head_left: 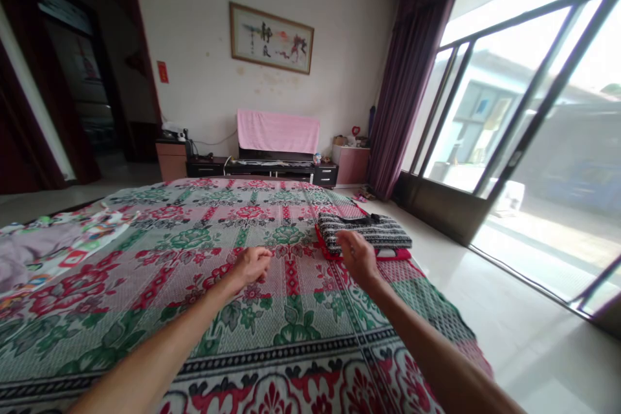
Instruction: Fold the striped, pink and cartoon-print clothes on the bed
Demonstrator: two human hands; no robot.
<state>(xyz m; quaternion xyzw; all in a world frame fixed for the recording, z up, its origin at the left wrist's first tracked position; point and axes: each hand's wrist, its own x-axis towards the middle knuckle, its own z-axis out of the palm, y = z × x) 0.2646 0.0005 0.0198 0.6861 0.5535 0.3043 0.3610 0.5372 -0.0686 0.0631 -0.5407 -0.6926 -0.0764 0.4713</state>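
My left hand (252, 265) hovers over the flowered bedspread (291, 330), its fingers curled in and no cloth visible in them. To its right, my right hand (356, 255) is also closed, with a ring on one finger and nothing seen in its grip. Just behind that hand lies a folded black-and-white striped garment (388, 231), with dark straps or a band on top. It rests on a folded red cloth (400, 255) near the right edge of the bed. Part of both is hidden by the hand.
A crumpled lilac and multicoloured printed cloth (53, 252) lies at the bed's left. Beyond the bed stand a low black cabinet (206, 168) and a screen covered by a pink towel (279, 130). A sliding glass door (499, 136) and pale tiled floor (528, 336) are on the right.
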